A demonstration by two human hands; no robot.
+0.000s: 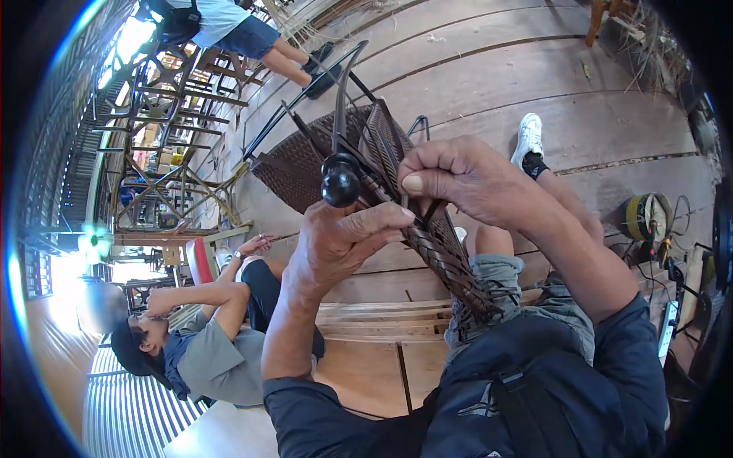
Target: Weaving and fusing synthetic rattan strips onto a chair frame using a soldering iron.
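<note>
At the far left, a cluster of dark chair-like frames point(164, 107) stands packed together, apparently to save room. In front of it a co-worker point(221, 362) in a grey top sits with bent arms, and a standing person point(229, 30) in blue shorts is cut off by the upper rim.

Toward the middle, the dark brown woven piece point(290, 175) is in front of the wearer, its broad panel slanting away and its braided edge point(450, 267) running back toward the lap. The left hand point(324, 244) is curled just below a glossy black knob point(340, 187), thumb and forefinger clamped on the braid, probably to keep it steady. Right beside it, the right hand point(473, 179) comes in from the other side, thumb and forefinger pinched at the weave; whether they take a single strand, the fingers hide. Meeting so close, the two grips seem placed to keep one small stretch taut.

The near end of the braid seems to rest against a grey trouser leg point(496, 271), likely for support. Farther right, a white shoe point(529, 137) is planted on the plank floor point(611, 122), and a round drum point(645, 217) stands near a white power strip point(670, 328).
</note>
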